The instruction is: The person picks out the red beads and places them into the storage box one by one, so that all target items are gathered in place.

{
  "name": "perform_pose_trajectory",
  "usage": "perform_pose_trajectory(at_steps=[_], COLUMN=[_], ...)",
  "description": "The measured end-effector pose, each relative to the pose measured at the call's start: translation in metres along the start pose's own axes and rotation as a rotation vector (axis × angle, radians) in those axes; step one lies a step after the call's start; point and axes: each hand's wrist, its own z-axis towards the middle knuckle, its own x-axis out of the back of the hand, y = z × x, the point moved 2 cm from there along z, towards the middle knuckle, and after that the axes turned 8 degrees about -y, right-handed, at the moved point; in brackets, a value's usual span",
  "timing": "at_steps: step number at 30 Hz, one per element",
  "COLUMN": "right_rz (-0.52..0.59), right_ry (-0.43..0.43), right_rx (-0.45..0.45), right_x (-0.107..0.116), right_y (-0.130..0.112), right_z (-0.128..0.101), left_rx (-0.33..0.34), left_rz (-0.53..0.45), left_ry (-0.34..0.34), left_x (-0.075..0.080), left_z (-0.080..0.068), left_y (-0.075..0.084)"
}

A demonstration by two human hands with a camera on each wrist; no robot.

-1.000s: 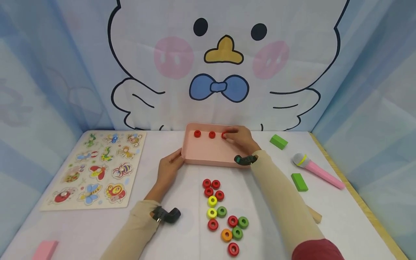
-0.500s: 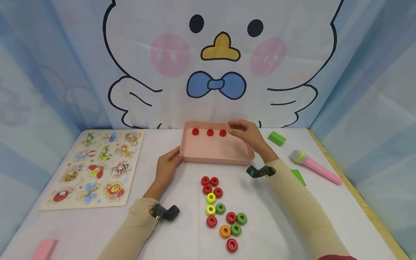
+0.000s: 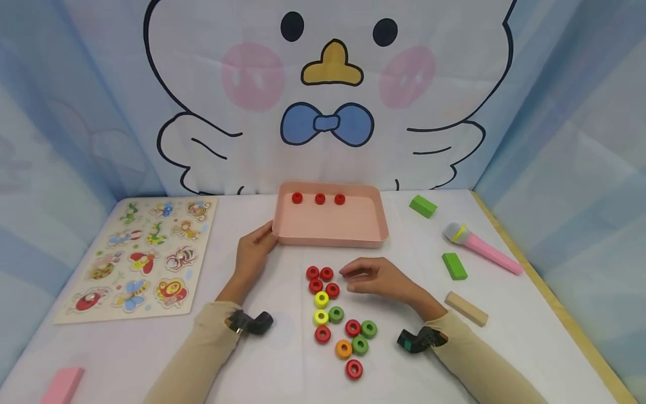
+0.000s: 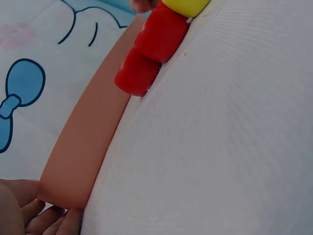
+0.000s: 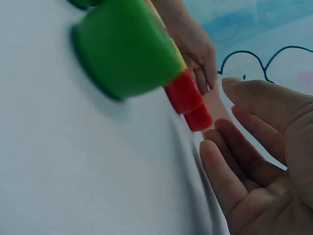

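Note:
A shallow pink tray (image 3: 330,243) stands at the back middle of the table. Inside it, along the far wall, three red beads (image 3: 320,198) sit in a row. My left hand (image 3: 252,252) holds the tray's near left corner, its thumb and fingers showing at the tray's end in the left wrist view. Toward me lie loose ring-shaped beads: red ones (image 3: 332,290), yellow ones (image 3: 321,299), green ones (image 3: 369,329) and an orange one (image 3: 344,349). Just right of the farthest red beads hovers my right hand (image 3: 381,278), thumb and fingers apart, holding nothing.
On the left lies a wooden insect puzzle board (image 3: 136,258), with a pink block (image 3: 63,386) at the front left. Green blocks (image 3: 423,206), a pink toy microphone (image 3: 484,248) and a bare wooden block (image 3: 466,308) lie along the right side.
My right hand has let go of the third red bead inside the tray and moved back toward me, to the loose beads. The left hand has stayed at the tray's corner.

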Motion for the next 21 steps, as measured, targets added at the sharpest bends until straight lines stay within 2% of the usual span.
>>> perform_pose_trajectory(at_steps=[5,11,17,21], right_rz=[0.046,0.022,-0.036,-0.073], right_ry=[-0.015,-0.015,0.026,0.054], right_rx=[-0.007,0.017,0.032,0.007], right_x=[-0.014,-0.022,-0.028,-0.028], right_y=[0.007,0.011,0.007,0.006], right_z=[0.002,0.005,0.006,0.006], left_rx=[0.021,0.01,0.027,0.015], left_rz=[-0.011,-0.078,-0.014,-0.028], left_ry=[0.006,-0.003,0.007,0.0], left_x=[0.001,0.0,0.002,0.001], left_z=[0.002,0.002,0.001,0.001], left_y=[-0.001,-0.001,-0.001,-0.001])
